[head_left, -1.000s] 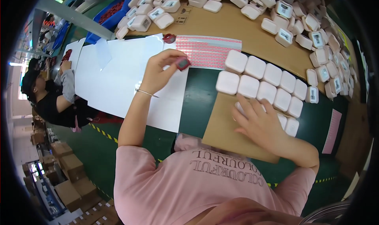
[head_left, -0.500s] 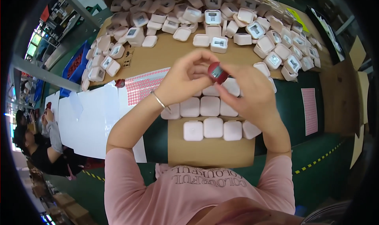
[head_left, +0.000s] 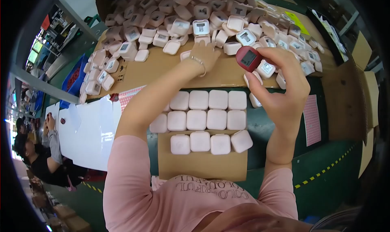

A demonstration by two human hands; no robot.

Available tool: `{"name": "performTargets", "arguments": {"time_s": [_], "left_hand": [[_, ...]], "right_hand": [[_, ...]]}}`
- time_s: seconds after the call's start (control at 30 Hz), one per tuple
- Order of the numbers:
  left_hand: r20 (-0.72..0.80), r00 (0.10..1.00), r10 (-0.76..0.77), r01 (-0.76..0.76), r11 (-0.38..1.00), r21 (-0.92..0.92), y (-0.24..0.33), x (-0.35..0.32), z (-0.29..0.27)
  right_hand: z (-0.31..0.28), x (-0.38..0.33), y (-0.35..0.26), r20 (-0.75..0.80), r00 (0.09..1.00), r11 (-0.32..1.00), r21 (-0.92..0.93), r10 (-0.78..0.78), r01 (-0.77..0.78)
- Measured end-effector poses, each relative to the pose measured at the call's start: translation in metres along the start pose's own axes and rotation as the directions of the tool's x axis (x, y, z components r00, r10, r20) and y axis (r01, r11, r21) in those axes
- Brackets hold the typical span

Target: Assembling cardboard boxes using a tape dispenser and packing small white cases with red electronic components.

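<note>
My right hand (head_left: 280,77) pinches a small red rounded device with a grey display (head_left: 248,59) between thumb and fingers, raised on the right with the display toward me. My left arm stretches forward to the pile of pale pink square cases (head_left: 170,28). There my left hand (head_left: 203,55) lies palm down over a case at the pile's near edge, fingers spread; that case is mostly hidden beneath it. In front of me, closed pink cases (head_left: 199,120) lie in rows, the nearest row on a brown cardboard sheet (head_left: 203,165); its rightmost case (head_left: 241,141) sits askew.
Left lie white sheets (head_left: 87,130) and a sheet of round red stickers (head_left: 129,97); a blue bin (head_left: 75,79) holds red items. A pink sticker sheet (head_left: 312,120) and open carton (head_left: 349,98) stand right. Another person (head_left: 48,150) works at far left.
My hands have moved apart. The left let go of the red device and reached forward to the pile; the right carried it up and rightward. The view has shifted slightly.
</note>
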State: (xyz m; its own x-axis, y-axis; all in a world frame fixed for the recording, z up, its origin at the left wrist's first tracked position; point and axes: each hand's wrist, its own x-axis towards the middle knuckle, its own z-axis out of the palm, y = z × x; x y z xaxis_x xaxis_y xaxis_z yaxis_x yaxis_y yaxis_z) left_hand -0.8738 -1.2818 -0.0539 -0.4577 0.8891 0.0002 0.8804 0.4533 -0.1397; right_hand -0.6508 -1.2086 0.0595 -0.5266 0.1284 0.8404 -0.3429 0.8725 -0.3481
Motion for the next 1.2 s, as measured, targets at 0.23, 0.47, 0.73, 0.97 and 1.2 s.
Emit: {"name": "performTargets", "arguments": {"time_s": [0.23, 0.47, 0.73, 0.97, 1.2], "left_hand": [[-0.483, 0.873, -0.067, -0.292, 0.721, -0.628, -0.004, -0.039, -0.053], [0.065, 0.995, -0.073, 0.024, -0.464, -0.886, 0.008, -0.132, -0.063], [0.042, 0.999, -0.014, 0.023, -0.64, -0.768, 0.006, -0.163, -0.049], [0.077, 0.978, -0.196, -0.02, -0.454, -0.891, 0.024, -0.156, -0.046], [-0.075, 0.995, 0.065, 0.002, -0.768, -0.64, 0.02, -0.18, -0.07]], "right_hand": [[0.028, -0.015, -0.018, 0.302, 0.944, 0.989, 0.093, -0.135, 0.112], [0.048, -0.023, -0.017, 0.331, 0.935, 0.992, 0.035, -0.128, 0.123], [0.064, -0.028, -0.017, 0.347, 0.927, 0.989, 0.091, -0.141, 0.116], [0.077, -0.038, -0.015, 0.296, 0.929, 0.974, 0.021, -0.22, 0.224], [0.068, -0.021, -0.018, 0.13, 0.984, 0.862, 0.477, 0.123, -0.171]]}}
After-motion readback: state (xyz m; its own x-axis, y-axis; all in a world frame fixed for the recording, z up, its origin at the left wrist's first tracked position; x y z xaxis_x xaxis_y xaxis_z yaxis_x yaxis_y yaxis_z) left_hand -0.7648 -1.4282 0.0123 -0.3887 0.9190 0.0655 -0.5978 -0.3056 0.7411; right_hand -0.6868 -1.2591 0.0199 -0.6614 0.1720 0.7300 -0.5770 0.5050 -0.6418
